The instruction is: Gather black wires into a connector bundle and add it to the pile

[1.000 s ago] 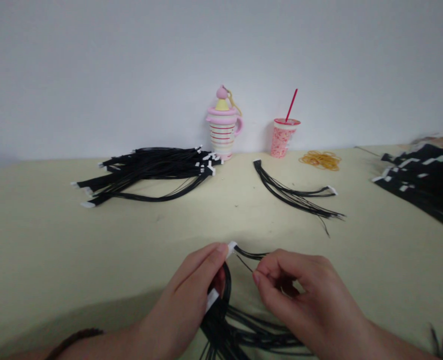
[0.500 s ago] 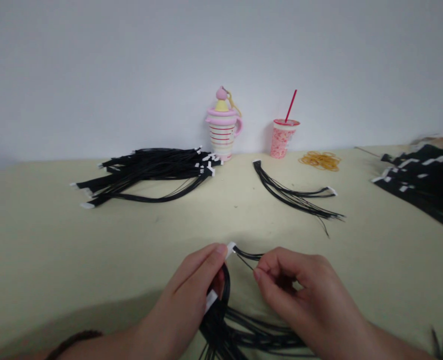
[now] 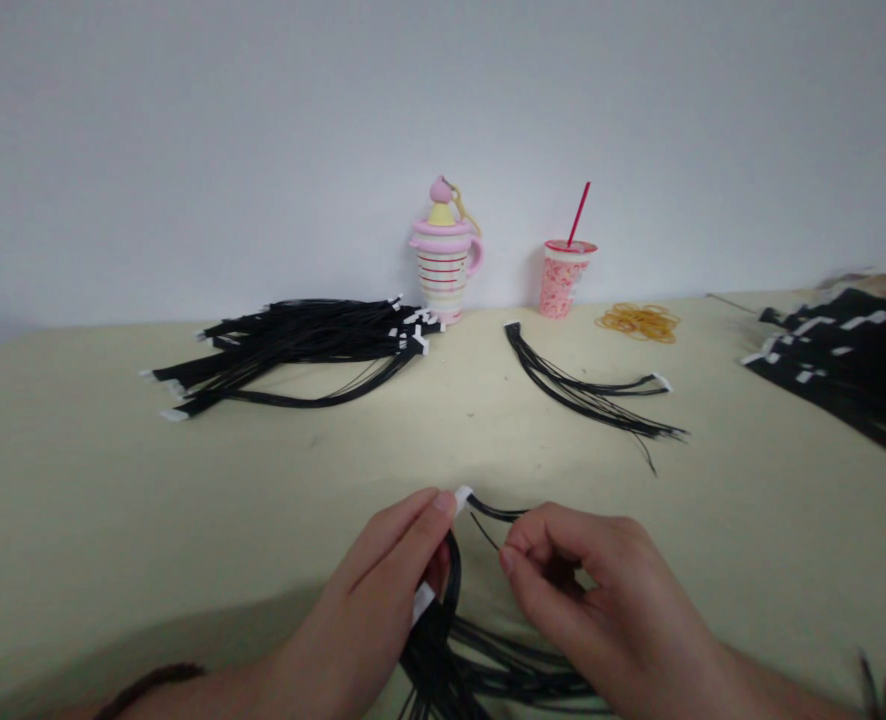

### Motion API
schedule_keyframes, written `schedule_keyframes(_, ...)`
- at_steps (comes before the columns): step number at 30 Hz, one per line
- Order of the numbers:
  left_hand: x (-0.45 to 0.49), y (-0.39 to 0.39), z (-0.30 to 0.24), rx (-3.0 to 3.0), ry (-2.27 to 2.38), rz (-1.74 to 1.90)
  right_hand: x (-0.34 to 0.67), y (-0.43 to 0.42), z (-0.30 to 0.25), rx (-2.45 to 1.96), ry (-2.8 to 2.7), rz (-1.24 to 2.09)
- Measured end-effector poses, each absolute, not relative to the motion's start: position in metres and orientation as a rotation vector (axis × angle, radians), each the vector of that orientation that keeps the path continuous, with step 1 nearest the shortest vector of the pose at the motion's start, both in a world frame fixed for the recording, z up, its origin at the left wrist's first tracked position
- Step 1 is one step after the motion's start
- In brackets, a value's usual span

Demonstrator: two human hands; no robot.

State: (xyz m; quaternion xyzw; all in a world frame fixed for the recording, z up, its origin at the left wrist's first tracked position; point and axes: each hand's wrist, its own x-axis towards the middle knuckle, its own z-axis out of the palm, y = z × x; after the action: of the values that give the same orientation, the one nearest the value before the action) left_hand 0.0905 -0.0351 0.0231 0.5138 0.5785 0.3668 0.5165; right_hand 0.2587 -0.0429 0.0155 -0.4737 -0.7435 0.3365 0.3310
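Note:
My left hand [image 3: 372, 605] pinches a small white connector [image 3: 462, 496] at the end of a black wire harness [image 3: 473, 660] that loops under both hands near the table's front edge. A second white connector [image 3: 422, 602] shows below my left fingers. My right hand [image 3: 600, 610] is closed in a pinch on thin black wires [image 3: 497, 512] that run from the connector; one loose strand [image 3: 486, 530] hangs between the hands. The two hands are a few centimetres apart.
A big pile of black harnesses [image 3: 300, 345] lies at the back left, a single spread harness [image 3: 585, 390] in the middle, another pile [image 3: 848, 365] at the right. A pink striped mug [image 3: 444, 255], a pink cup with a straw [image 3: 563, 275] and rubber bands [image 3: 640, 320] stand by the wall.
My right hand has shifted slightly left toward the connector. The left hand and the wires have hardly moved.

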Motion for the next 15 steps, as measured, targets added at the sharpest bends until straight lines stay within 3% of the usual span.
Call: schedule_keyframes(15,0.084,-0.044,0.017,1.261,1.497,0.897,0.260,-0.046,0.009,-1.133,-2.101,0.603)
